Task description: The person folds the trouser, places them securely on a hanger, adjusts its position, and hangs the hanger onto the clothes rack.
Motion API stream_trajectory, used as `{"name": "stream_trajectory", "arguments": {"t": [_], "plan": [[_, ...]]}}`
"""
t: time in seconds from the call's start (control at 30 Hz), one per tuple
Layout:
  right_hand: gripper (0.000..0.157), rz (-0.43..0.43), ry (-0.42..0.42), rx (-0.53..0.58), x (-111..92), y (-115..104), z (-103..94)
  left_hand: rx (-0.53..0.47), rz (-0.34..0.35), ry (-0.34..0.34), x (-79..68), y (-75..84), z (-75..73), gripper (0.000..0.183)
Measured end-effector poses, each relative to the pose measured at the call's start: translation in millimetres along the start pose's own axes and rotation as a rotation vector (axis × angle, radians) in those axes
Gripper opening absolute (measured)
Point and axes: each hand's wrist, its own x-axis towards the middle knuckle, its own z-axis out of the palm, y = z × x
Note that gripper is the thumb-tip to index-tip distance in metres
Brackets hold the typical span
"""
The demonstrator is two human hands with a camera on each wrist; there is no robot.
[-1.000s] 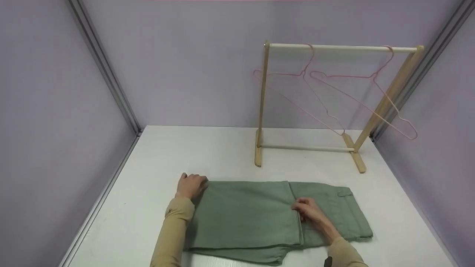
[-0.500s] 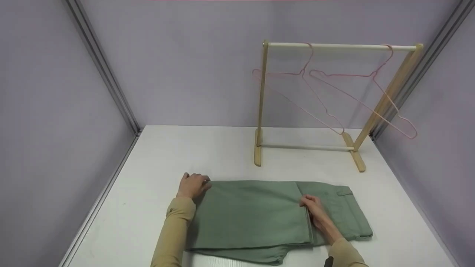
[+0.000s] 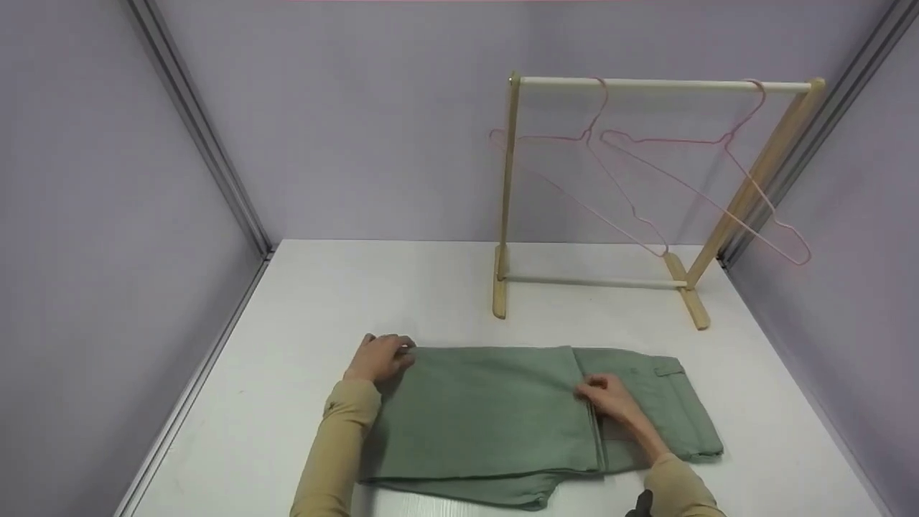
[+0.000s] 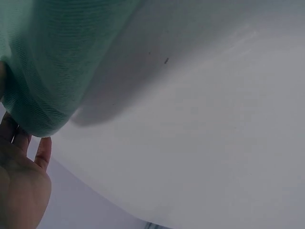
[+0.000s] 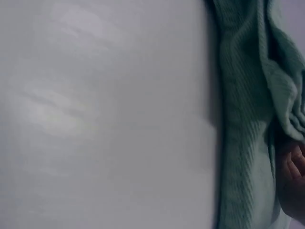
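Note:
Green trousers [image 3: 488, 409] lie folded on the white table, with the leg part turned over toward the waistband at the right. My left hand [image 3: 380, 357] holds the far left corner of the fold. In the left wrist view, that hand [image 4: 26, 181] has its fingertips at the lower end of the hanging green fabric [image 4: 62, 62]. My right hand [image 3: 609, 396] pinches the edge of the upper layer, over the seat part. Rumpled green cloth [image 5: 243, 143] partly hides the right hand's fingers [image 5: 295, 164] in the right wrist view.
A wooden rack [image 3: 506, 179] with a white top bar stands at the back right of the white table [image 3: 344, 287]. Two pink hangers, a left one [image 3: 560, 188] and a right one [image 3: 675, 179], hang from it. Grey walls close in the back and sides.
The right hand has drawn the upper layer's edge a little to the right, toward the waistband. My left hand has shifted slightly right along with its corner.

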Motion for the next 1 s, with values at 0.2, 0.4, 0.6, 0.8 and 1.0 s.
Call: {"name": "stream_trajectory", "arguments": {"t": [0.2,0.4,0.6,0.8,1.0], "plan": [[0.019,0.019,-0.115,0.061,-2,6,-10.2,0.022,-0.001,-0.008,1.6,0.8,2.2,0.023],[0.018,0.021,-0.142,0.137,-1,14,-12.5,0.042,-0.011,-0.012,4.2,0.7,3.8,0.024],[0.016,-0.005,-0.167,0.183,0,21,-15.3,0.047,-0.014,-0.015,6.0,0.4,3.7,0.025],[0.013,0.011,-0.149,0.227,-1,23,-16.7,0.04,-0.014,-0.028,7.0,1.9,3.3,0.025],[0.014,0.037,-0.1,0.262,-1,23,-15.8,0.037,-0.009,-0.024,6.5,2.0,4.3,0.024]]}}
